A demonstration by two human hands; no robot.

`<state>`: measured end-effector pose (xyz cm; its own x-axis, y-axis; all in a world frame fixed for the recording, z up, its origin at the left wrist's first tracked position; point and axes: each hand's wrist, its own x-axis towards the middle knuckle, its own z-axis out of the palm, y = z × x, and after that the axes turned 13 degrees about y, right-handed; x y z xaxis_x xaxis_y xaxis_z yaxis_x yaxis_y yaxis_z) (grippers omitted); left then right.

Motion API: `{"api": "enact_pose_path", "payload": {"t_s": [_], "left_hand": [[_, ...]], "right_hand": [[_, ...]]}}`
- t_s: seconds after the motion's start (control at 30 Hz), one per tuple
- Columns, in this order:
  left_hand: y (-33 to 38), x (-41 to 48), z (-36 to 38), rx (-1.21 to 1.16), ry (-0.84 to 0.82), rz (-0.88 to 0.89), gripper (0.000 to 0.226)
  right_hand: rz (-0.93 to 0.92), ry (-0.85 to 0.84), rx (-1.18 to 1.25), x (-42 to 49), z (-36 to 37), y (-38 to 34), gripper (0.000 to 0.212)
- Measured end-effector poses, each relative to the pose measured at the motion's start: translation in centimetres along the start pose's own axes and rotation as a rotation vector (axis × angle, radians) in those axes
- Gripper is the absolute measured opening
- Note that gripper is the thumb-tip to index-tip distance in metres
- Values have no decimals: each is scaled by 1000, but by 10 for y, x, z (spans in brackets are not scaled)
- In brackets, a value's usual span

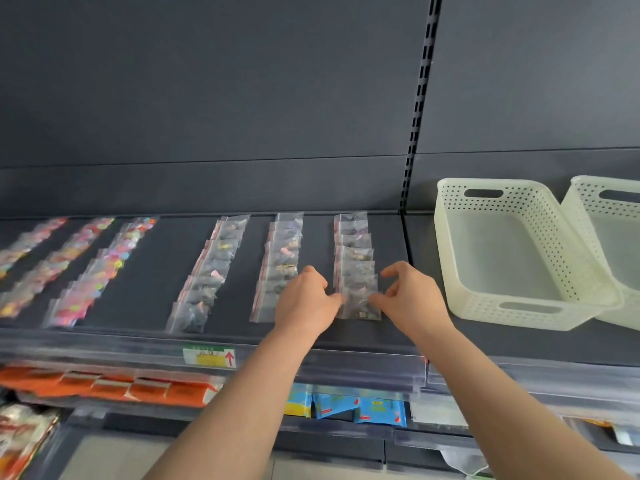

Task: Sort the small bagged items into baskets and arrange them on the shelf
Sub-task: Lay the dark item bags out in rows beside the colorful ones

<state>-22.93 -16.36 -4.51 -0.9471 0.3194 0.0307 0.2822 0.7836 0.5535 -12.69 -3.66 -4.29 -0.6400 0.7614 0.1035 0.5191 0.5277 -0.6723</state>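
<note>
Though near bags [356,271], baskets [485,306] (two) apart.

Left hand [304,301] and right hand [410,296] pinch opposite edges of the front bag [358,303] in the rightmost row on the dark shelf [166,271]. Five more bag rows [213,271] lie to the left. To the right sits a pale perforated basket [512,306], with a second basket [609,209] just beside it.

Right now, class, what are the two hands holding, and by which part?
The left hand and right hand pinch the nearest clear bag by its two side edges.
</note>
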Motion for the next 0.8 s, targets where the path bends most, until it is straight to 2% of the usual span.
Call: {"api": "enact_pose_path", "payload": {"t_s": [0.13,0.3,0.4,0.57,0.8], "left_hand": [[-26,9,-36,-6,43,12,26],[-96,20,-93,35,92,-34,10],[-146,27,-121,122,147,-59,8],[-195,39,-131,259,156,-79,32],[-205,49,-126,67,18,-96,44]], "right_hand": [[-129,51,-1,-8,16,-37,25],[-257,-34,22,-35,67,-104,13],[-290,-117,-2,-56,100,-133,15],[-216,-199,-54,-78,136,-161,31],[-71,-106,-82,-96,159,-177,37]]}}
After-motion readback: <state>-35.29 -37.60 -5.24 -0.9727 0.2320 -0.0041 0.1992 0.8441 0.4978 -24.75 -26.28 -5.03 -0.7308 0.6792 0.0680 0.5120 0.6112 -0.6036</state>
